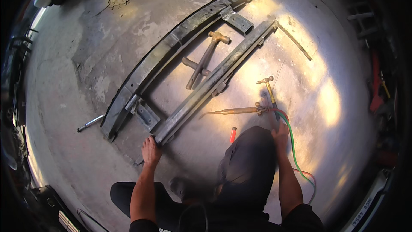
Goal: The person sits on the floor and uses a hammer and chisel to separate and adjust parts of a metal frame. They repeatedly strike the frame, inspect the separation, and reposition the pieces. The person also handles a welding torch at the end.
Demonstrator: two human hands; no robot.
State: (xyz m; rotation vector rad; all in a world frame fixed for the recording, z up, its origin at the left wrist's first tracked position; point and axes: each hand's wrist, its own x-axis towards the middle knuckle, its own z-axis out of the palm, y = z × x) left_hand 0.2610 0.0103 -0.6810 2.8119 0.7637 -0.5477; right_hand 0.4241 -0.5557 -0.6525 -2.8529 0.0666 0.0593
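Observation:
My left hand [151, 151] grips the near end of a long, straight metal beam [216, 78] that lies slantwise on the floor. My right hand [281, 133], beside my raised knee, is closed round the lower end of a ball-peen hammer [269, 91] with a yellow and dark handle. Its head points away from me. Under the handle passes the hose end of a brass gas torch [238, 111], whose thin bent tip points left. Beyond the straight beam lies a curved metal bumper beam [165, 48] with brackets at both ends.
Between the beams rests a large hammer [204, 62], crossing another wooden-handled tool [191, 63]. A red lighter [233, 134] is near my knee. The green hose [288, 131] and a red one curl along my right side. A thin metal strip [295, 42] and a metal rod [91, 123] lie farther out.

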